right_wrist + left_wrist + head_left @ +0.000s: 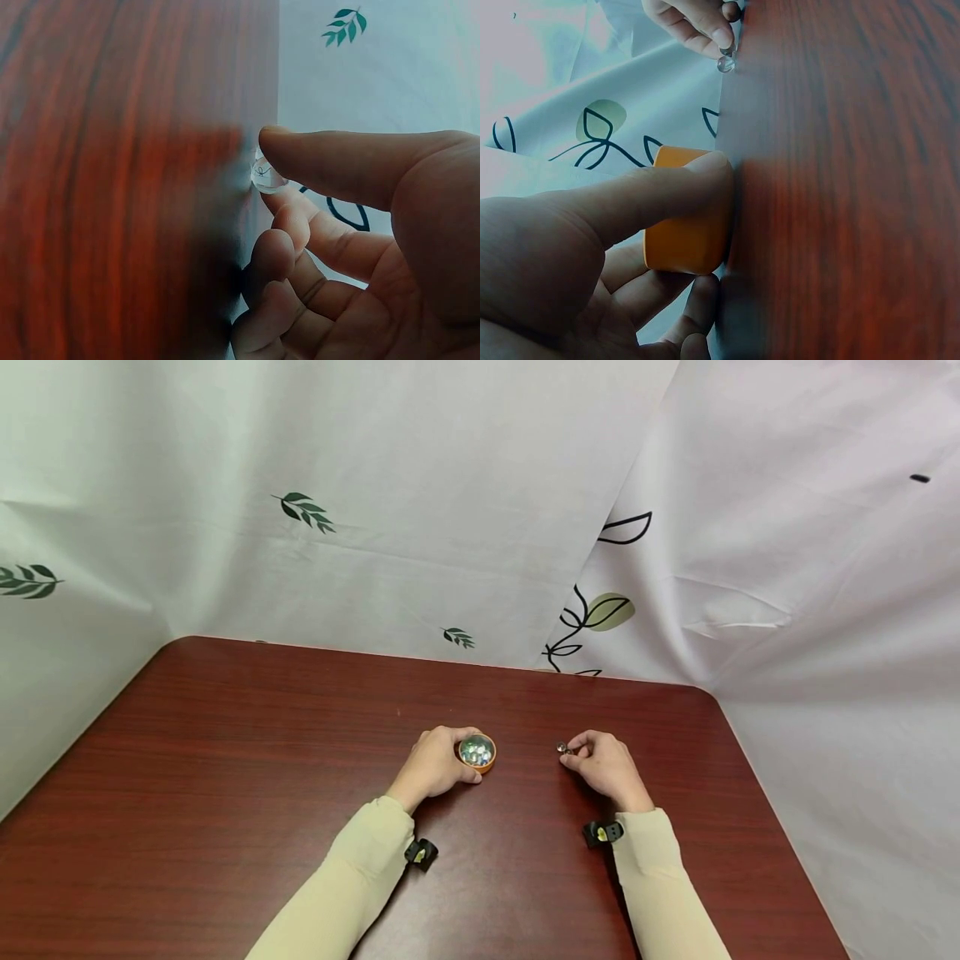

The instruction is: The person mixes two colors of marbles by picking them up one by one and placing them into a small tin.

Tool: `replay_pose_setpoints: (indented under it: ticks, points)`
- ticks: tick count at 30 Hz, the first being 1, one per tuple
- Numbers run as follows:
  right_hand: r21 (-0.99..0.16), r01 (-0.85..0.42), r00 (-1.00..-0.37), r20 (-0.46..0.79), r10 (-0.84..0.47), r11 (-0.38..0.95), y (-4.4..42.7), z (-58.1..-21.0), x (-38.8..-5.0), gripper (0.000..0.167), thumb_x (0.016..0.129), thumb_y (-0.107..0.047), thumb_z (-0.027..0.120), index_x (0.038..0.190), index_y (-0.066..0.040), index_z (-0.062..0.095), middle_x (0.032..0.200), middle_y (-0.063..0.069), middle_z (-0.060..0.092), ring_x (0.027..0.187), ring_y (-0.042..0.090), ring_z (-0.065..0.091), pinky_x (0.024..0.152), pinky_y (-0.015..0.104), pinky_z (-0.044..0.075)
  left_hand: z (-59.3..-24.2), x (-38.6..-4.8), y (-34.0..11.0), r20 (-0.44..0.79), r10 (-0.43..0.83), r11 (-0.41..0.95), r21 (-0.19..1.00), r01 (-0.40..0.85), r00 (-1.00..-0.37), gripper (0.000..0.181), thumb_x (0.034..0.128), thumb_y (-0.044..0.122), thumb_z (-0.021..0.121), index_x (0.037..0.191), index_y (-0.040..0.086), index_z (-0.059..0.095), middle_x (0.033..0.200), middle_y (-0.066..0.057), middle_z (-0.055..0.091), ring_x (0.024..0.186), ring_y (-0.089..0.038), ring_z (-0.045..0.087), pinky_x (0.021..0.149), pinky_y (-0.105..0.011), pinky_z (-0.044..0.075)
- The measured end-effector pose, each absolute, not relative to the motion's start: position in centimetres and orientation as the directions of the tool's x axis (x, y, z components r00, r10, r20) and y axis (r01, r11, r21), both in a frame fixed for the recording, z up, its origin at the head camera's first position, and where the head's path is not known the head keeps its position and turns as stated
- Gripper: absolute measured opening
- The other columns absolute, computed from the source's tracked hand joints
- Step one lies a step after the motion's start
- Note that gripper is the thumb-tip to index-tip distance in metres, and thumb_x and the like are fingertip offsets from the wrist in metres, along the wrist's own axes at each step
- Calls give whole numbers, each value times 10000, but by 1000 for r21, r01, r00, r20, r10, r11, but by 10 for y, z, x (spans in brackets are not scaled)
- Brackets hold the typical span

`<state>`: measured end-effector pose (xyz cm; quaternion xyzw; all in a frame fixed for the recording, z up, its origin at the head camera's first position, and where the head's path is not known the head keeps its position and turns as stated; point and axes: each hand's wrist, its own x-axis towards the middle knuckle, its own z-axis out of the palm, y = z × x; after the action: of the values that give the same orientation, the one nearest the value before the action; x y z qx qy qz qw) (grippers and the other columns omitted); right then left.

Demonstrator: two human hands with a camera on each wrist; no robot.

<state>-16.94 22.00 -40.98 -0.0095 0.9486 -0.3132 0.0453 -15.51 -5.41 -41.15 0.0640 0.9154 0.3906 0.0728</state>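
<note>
My left hand grips a small round orange container that stands on the table, thumb on one side and fingers on the other. Clear, glittering contents fill its top; single pieces are too small to tell apart. To the right, my right hand pinches a clear glass bead between thumb and index finger, right at the tabletop. A clear round bead also shows at these fingertips in the left wrist view. The other right fingers are curled beneath.
The dark red wooden table has rounded far corners. White cloth with printed leaves hangs behind it and along both sides. A small black camera is strapped at the left wrist, another camera at the right.
</note>
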Motion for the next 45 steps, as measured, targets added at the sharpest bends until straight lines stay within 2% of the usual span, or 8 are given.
replay_pose_setpoints:
  ticks: [28, 45]
  points:
    - [-601, 22, -995, -87, -38, 799, 218, -409, -168, 83, 881, -124, 756, 911, -61, 712, 756, 7, 611, 673, 150, 523, 671, 313, 410, -412, -155, -54, -101, 165, 674, 738, 38, -981, 632, 688, 138, 938, 1270, 242, 716, 1170, -49, 703, 1142, -319, 583, 935, -458, 474]
    - [-582, 13, -995, -85, -45, 813, 220, -405, -166, 97, 895, -154, 750, 915, -67, 712, 751, -8, 613, 694, 148, 532, 705, 318, 416, -413, -156, -54, -104, 164, 676, 736, 35, -981, 627, 688, 145, 939, 1265, 252, 717, 1164, -40, 704, 1149, -325, 574, 940, -465, 467]
